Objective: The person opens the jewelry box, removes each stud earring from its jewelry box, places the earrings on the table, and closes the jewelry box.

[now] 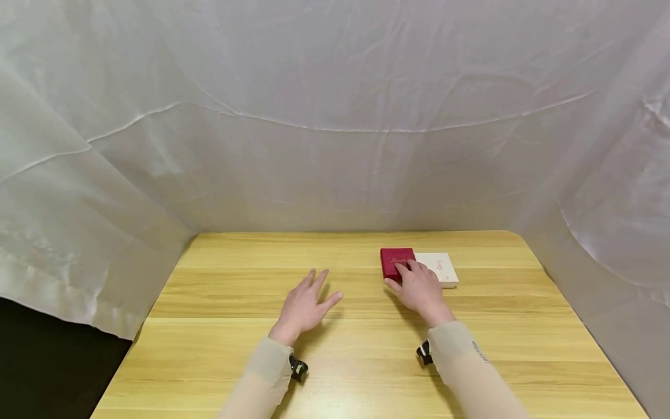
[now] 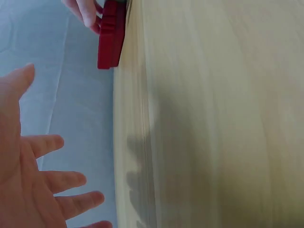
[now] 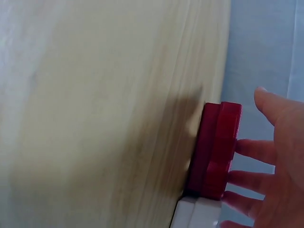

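Note:
A dark red box (image 1: 394, 256) with script lettering on its lid lies toward the back right of the table. Against its right side sits a white box (image 1: 441, 266) with a small printed design. My right hand (image 1: 420, 288) is over the two boxes, and in the right wrist view its fingertips reach the top of the red box (image 3: 218, 147) with the thumb held apart. Part of both lids is covered by that hand. My left hand (image 1: 303, 305) hovers above the table left of the boxes, fingers spread and holding nothing.
The wooden table (image 1: 235, 372) has a pale curtain (image 1: 335, 174) close behind it and along both sides. A dark area (image 1: 47, 361) lies beyond the table's left edge. Small black devices (image 1: 298, 369) are strapped at both wrists.

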`<action>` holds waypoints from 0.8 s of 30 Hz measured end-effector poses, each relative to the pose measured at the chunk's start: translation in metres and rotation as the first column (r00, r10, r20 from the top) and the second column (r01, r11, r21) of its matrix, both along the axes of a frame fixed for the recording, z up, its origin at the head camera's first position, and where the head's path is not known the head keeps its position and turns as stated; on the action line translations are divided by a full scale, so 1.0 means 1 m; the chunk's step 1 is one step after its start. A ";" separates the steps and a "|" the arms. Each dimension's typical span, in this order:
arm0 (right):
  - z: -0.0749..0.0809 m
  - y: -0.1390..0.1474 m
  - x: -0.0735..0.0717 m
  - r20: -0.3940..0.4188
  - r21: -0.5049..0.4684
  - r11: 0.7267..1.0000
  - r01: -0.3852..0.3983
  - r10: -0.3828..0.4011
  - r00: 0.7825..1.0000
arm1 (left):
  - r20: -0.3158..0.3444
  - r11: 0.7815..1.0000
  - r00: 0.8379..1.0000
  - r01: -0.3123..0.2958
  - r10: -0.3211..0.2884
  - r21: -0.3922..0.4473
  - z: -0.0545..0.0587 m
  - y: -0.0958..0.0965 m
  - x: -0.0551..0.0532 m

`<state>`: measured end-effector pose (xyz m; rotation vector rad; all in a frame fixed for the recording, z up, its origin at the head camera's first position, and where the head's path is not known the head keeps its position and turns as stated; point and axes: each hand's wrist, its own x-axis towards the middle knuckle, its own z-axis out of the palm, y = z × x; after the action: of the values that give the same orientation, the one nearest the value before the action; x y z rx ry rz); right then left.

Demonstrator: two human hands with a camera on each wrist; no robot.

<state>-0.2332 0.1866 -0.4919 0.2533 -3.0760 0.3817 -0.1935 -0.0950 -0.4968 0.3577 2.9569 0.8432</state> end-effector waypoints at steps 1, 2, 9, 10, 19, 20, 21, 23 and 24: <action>0.000 -0.001 0.000 -0.004 0.000 1.000 -0.003 0.003 1.000 | 0.002 1.000 1.000 0.006 -0.006 0.023 0.000 0.002 -0.001; 0.000 -0.001 0.001 -0.009 -0.004 1.000 -0.006 0.006 1.000 | 0.004 0.999 1.000 0.012 -0.012 0.048 -0.001 0.003 -0.001; 0.000 -0.005 0.006 -0.029 -0.036 0.999 -0.036 0.035 0.999 | 0.021 0.982 0.998 0.056 -0.061 0.179 -0.001 0.018 -0.005; 0.000 -0.006 0.007 -0.033 -0.038 0.999 -0.039 0.038 0.999 | 0.025 0.978 0.998 0.058 -0.064 0.201 0.000 0.021 -0.006; 0.004 -0.014 0.014 -0.152 -0.018 0.997 -0.077 0.073 0.986 | 0.069 0.933 0.994 0.052 -0.082 0.355 -0.005 0.044 -0.017; 0.003 -0.014 0.014 -0.167 -0.023 0.997 -0.077 0.072 0.983 | 0.073 0.929 0.994 0.049 -0.081 0.367 -0.005 0.047 -0.018; 0.002 -0.015 0.013 -0.181 -0.032 0.997 -0.077 0.070 0.981 | 0.070 0.926 0.994 0.047 -0.078 0.376 -0.006 0.050 -0.019; 0.000 -0.014 0.012 -0.204 -0.051 0.996 -0.079 0.068 0.977 | 0.067 0.918 0.996 0.032 -0.064 0.395 -0.007 0.056 -0.021; -0.001 -0.014 0.011 -0.213 -0.064 0.995 -0.082 0.066 0.975 | 0.065 0.915 0.996 0.024 -0.055 0.403 -0.007 0.058 -0.022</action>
<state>-0.2222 0.1723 -0.4932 0.3807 -2.8452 0.4370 -0.2154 -0.0368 -0.5041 0.3884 2.6794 1.4286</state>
